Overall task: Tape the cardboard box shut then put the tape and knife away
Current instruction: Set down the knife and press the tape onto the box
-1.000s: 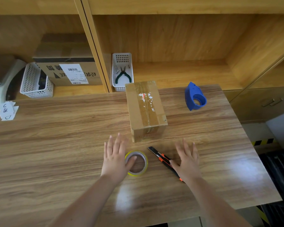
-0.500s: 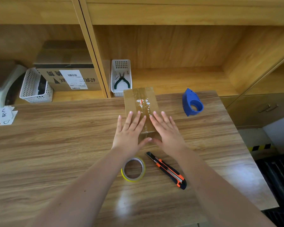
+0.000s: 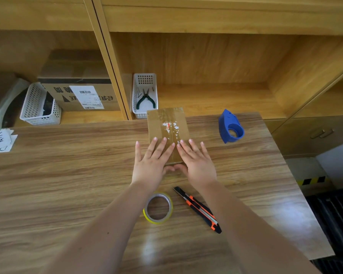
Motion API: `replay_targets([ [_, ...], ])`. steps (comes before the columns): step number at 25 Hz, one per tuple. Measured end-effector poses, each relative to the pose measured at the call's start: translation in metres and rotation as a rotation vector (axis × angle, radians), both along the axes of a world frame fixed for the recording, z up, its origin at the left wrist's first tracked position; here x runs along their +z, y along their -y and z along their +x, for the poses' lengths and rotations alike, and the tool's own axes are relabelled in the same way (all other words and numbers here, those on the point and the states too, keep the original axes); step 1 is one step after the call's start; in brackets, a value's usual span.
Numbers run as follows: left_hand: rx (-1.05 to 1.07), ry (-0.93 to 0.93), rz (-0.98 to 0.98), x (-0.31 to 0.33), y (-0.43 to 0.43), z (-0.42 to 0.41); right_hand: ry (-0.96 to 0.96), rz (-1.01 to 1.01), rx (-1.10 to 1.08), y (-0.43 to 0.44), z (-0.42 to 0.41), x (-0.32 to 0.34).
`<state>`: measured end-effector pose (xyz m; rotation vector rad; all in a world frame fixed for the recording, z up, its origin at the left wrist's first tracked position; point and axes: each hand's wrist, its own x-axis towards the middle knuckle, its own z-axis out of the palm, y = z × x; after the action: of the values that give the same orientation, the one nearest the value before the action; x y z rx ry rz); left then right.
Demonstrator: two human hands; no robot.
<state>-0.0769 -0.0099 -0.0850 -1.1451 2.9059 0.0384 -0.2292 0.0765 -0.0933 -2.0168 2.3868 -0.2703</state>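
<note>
A small cardboard box (image 3: 166,123) lies lengthwise at the back middle of the wooden table (image 3: 67,184), with brown tape and torn label scraps on its top. My left hand (image 3: 151,163) and my right hand (image 3: 196,163) lie side by side on its near end. Their fingers are spread flat on the top and the thumbs press against the front face. A roll of clear tape with a yellow core (image 3: 158,208) lies flat in front of the box between my forearms. Just right of the roll lies an orange and black utility knife (image 3: 198,209), slanted.
A blue tape dispenser (image 3: 231,127) stands on the table right of the box. On the shelf behind are a white basket (image 3: 136,99) holding pliers (image 3: 146,99), a second white basket (image 3: 38,107), a labelled carton (image 3: 79,93) and a scale (image 3: 0,103). Paper slips (image 3: 2,139) lie far left.
My hands moved from beside the tape roll and knife up onto the near end of the box. In the last half second the thumbs closed in against its front face.
</note>
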Motion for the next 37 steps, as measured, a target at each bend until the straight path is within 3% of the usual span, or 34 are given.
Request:
replay_targets([
  [20,0.037,-0.059,-0.060,-0.007,-0.003,-0.001,-0.179,-0.096,0.057,0.007,-0.004,-0.006],
  [29,-0.025,0.059,-0.055,0.000,-0.002,-0.001,-0.237,-0.076,0.139,0.007,-0.013,-0.007],
  [35,-0.016,0.103,-0.026,0.008,-0.002,0.002,-0.095,0.040,0.063,-0.008,-0.006,-0.001],
  [37,-0.042,0.029,-0.043,0.010,-0.006,0.007,-0.049,0.049,0.056,-0.017,-0.003,0.000],
])
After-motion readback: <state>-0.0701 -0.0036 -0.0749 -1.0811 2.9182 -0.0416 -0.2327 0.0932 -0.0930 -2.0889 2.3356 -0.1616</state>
